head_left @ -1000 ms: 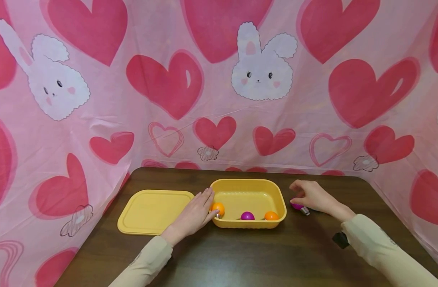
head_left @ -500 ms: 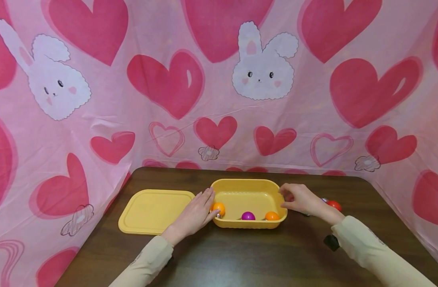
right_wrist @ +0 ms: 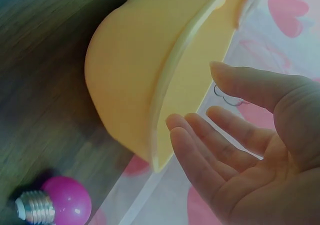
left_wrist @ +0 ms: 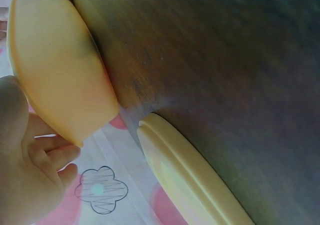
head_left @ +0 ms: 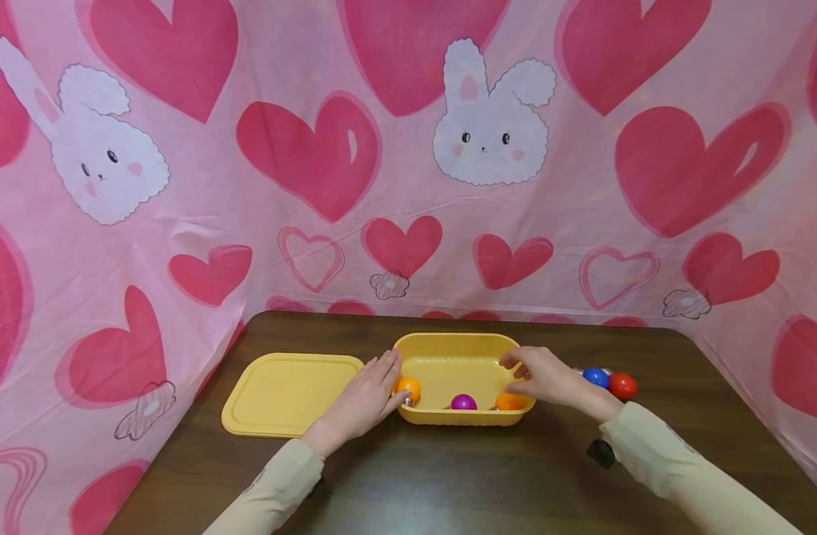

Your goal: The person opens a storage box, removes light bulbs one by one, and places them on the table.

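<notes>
The yellow plastic box (head_left: 458, 417) stands upright on the table. Inside it, along the near side, lie an orange light bulb (head_left: 409, 386) at the left, a purple bulb (head_left: 464, 402) in the middle and another orange bulb (head_left: 510, 402) at the right. My left hand (head_left: 357, 397) rests against the box's left end, fingers extended along the rim. Over the right rim my right hand (head_left: 545, 377) reaches in with loosely bent, spread fingers that hold nothing. In the right wrist view, a purple bulb (right_wrist: 70, 202) with a metal screw base lies on the table outside the box.
A flat yellow lid (head_left: 288, 394) lies left of the box, partly behind the left forearm. Beyond the right wrist are a blue bulb (head_left: 595, 377) and a red bulb (head_left: 624, 386). A heart-printed cloth (head_left: 408, 186) stands round the table's back and sides.
My right hand has moved left from the purple bulb on the table to over the box's right rim, without the bulb. The red and blue bulbs have come into view. The left hand stays put.
</notes>
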The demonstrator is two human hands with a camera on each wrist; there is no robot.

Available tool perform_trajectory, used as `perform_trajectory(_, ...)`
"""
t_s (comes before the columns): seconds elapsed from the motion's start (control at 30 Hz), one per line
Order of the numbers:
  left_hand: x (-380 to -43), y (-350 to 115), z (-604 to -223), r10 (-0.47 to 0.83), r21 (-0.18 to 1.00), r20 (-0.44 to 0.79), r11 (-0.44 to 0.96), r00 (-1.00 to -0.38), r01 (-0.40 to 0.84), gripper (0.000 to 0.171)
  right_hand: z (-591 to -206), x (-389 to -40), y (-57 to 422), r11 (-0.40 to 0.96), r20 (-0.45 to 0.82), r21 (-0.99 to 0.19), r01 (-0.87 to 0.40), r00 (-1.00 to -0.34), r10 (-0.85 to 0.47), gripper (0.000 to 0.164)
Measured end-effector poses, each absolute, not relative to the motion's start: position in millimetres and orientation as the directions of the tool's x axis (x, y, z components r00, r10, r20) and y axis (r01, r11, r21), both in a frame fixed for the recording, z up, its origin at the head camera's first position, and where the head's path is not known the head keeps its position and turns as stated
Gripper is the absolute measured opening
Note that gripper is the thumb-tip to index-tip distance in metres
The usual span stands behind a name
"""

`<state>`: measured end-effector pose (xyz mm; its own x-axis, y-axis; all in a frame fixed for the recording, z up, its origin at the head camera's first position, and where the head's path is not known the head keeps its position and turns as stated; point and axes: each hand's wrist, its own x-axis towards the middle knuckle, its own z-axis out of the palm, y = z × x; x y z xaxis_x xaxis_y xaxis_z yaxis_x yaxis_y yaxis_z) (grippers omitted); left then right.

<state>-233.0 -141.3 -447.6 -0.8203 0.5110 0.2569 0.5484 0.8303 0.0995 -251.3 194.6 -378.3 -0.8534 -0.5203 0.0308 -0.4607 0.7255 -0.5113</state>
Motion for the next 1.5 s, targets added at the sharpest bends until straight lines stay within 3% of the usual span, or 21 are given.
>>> perform_trajectory(0.73,-234,-139,-447,0.514,0.103,0.26,0.827,-0.817,0.553,0.068,-402,-261,159,0.614,0.013,-0.528,-0.587,-0.729,-0.685,0.034)
perform_trajectory(1.5,-233,-140,-447,0.504,0.127,0.252,0.829,-0.826,0.545,0.068,-408,-276,148,0.598,-0.178,-0.618,-0.511,-0.65,-0.739,0.04)
